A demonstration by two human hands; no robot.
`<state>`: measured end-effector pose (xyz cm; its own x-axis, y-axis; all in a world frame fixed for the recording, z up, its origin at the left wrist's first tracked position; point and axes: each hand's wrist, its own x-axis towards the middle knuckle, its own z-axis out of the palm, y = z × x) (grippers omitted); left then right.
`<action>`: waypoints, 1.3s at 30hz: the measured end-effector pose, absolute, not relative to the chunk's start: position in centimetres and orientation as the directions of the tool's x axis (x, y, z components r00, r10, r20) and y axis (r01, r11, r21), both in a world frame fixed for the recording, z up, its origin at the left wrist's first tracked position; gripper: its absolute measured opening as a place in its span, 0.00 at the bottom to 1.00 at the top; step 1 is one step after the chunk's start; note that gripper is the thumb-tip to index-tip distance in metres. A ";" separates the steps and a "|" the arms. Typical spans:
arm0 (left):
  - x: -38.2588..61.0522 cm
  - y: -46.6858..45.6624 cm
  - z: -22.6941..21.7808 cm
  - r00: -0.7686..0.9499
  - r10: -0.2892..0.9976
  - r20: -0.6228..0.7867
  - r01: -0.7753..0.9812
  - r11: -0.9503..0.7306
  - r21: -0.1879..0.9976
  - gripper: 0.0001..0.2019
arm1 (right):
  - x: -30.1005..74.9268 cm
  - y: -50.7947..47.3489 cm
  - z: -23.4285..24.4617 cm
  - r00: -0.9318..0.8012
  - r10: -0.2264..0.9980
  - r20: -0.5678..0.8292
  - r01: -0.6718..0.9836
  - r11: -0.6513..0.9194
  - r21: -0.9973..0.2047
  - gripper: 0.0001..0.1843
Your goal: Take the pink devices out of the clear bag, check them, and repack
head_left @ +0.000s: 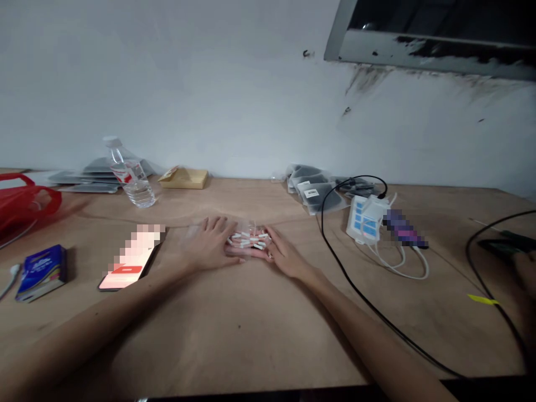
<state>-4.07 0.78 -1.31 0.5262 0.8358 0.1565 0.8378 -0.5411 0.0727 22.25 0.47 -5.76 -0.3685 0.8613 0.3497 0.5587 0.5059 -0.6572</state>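
Clear packet (250, 241) between both hands on table (259, 335)

The packet, pink-and-white pieces showing inside, lies on the table between the hands. Left hand (214, 243): palm down, fingers spread, over the packet's left end. Right hand (287, 253): fingers at its right edge; whether they clasp it cannot be told. A lit phone (134, 259) lies left of the left hand, apart from it.

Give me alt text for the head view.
Left hand and right hand touch opposite sides of a clear packet with white and pink contents on a brown table; a lit phone lies left, a white power strip right.
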 end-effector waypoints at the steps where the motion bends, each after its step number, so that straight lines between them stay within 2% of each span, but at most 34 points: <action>1: -4.1 0.7 -1.3 0.535 0.828 0.167 0.831 -0.552 0.075 0.45 | 22.0 0.3 -5.8 -0.392 0.850 0.351 0.563 0.524 -0.639 0.29; 9: -3.2 -0.3 -1.6 0.582 0.789 0.197 0.787 -0.607 0.106 0.46 | 19.8 -0.3 -7.3 -0.377 0.862 0.340 0.668 0.507 -0.545 0.34; 13: -3.0 -0.2 -1.6 0.569 0.804 0.173 0.799 -0.590 0.116 0.47 | 19.9 -0.2 -7.2 -0.362 0.863 0.353 0.669 0.505 -0.546 0.37; 16: -3.5 0.4 -1.5 0.556 0.818 0.149 0.811 -0.573 0.119 0.48 | 21.8 0.3 -6.2 -0.449 0.806 0.385 0.611 0.592 -0.526 0.36; 20: -4.4 1.2 -1.5 0.577 0.801 0.157 0.796 -0.595 0.108 0.48 | 24.8 1.2 -5.1 -0.627 0.704 0.332 0.582 0.707 -0.401 0.38; 25: -4.5 1.1 -1.5 0.574 0.806 0.146 0.801 -0.590 0.101 0.47 | 25.3 1.7 -5.4 -0.650 0.720 0.243 0.650 0.693 -0.313 0.39; 32: -3.8 0.2 -1.6 0.594 0.790 0.149 0.792 -0.607 0.061 0.45 | 23.1 0.9 -6.1 -0.629 0.735 0.255 0.678 0.678 -0.284 0.36; 39: -3.1 -0.5 -1.4 0.581 0.804 0.125 0.806 -0.590 0.052 0.45 | 22.0 0.2 -6.4 -0.602 0.761 0.243 0.701 0.649 -0.294 0.38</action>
